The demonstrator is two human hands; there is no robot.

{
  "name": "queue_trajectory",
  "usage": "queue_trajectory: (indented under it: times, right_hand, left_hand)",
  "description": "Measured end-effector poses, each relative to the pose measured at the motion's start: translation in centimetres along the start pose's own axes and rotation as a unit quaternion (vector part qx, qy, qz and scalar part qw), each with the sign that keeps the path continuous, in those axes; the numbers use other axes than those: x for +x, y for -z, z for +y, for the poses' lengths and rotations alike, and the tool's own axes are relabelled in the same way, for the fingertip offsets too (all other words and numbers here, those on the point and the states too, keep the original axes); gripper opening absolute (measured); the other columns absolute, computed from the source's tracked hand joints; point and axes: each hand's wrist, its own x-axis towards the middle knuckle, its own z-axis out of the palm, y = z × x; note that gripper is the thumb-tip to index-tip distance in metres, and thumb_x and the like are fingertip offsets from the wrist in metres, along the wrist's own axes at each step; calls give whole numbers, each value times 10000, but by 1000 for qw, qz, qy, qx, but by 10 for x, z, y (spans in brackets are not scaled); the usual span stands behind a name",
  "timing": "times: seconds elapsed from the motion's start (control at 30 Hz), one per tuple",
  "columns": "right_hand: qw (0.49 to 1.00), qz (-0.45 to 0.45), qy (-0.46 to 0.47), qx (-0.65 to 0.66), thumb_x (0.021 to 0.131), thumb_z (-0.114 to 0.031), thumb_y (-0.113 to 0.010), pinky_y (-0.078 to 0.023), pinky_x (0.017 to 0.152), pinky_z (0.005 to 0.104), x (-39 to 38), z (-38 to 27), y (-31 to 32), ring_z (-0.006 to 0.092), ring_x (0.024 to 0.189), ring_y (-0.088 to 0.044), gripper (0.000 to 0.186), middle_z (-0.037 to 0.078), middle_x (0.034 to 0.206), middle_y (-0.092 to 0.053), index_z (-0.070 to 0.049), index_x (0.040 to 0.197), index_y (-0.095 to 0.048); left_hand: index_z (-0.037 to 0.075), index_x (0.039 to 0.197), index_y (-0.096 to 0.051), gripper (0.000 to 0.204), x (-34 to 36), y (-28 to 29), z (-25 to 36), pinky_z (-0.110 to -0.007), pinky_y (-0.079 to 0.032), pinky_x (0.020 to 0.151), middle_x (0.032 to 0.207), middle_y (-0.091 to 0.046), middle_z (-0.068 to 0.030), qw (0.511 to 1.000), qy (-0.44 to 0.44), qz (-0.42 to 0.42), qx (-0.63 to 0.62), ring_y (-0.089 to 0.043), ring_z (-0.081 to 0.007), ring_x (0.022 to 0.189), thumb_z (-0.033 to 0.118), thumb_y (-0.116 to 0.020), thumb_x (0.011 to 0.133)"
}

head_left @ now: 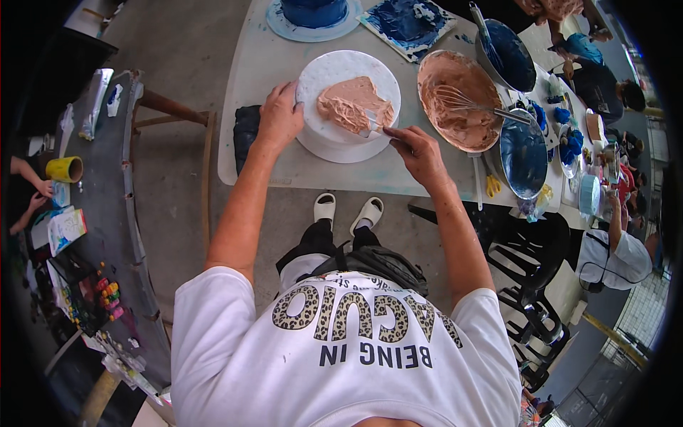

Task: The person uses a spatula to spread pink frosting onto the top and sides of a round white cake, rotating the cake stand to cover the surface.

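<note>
A round white cake form (313, 78) stands on a white round base (334, 154) near the front of the table, with pinkish-brown frosting (356, 96) spread unevenly over its top. My left hand (282, 119) rests against the form's left side, fingers apart and their tips partly hidden. In my right hand (420, 153) is the handle of a spatula, gripped at the right edge of the form. The spatula's metal blade (371, 124) lies in the frosting.
Right of the form, a bowl of pinkish frosting (432, 71) holds a whisk (459, 99). Blue-smeared bowls (523, 160) and yellow scissors (492, 186) are beside it. A blue cake (313, 13) stands behind. Black chairs (526, 260) are at right; another table (107, 185) is at left.
</note>
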Motion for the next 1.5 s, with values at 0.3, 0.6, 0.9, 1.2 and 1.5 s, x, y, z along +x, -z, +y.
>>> queue_trajectory:
  times: [0.3,0.6,0.9,1.2,1.5]
  right_hand:
    - [998,36,39,-36,798,-30,-628,-486,719,374,53,9,2,314,803,-615,246,134,880,-624,-83,1033,-679]
    - [993,121,-3,8,806,-19,-637,-488,669,335,24,9,-4,260,744,-627,243,142,847,-631,-61,1042,-675]
    - [981,193,-30,0,819,-29,-635,-482,681,280,17,20,-4,175,741,-623,240,120,857,-656,-62,1052,-676]
    - [990,128,-62,-6,804,-26,-644,-483,674,311,-5,20,1,242,728,-625,251,146,873,-648,-53,1052,-671]
    - [991,101,-84,11,808,-23,-650,-474,678,264,-24,-13,14,161,741,-610,253,97,849,-639,-55,1059,-668]
  left_hand:
    - [80,1222,-532,460,6,7,-3,-425,-432,914,1163,-586,-147,996,62,-61,-24,-544,-319,1096,180,-614,781]
    - [111,1216,-536,468,7,10,5,-461,-417,908,1188,-589,-115,990,114,-79,7,-533,-318,1117,207,-619,765]
    - [122,1279,-494,522,14,15,22,-512,-354,951,1218,-575,-98,979,128,-131,91,-500,-284,1170,203,-603,774]
    - [130,1310,-475,529,27,28,28,-600,-239,1017,1281,-533,-129,966,117,-186,140,-431,-289,1253,160,-572,790]
    - [215,1343,-459,584,51,38,23,-613,-169,1047,1253,-548,-124,942,67,-275,178,-449,-284,1232,63,-516,782]
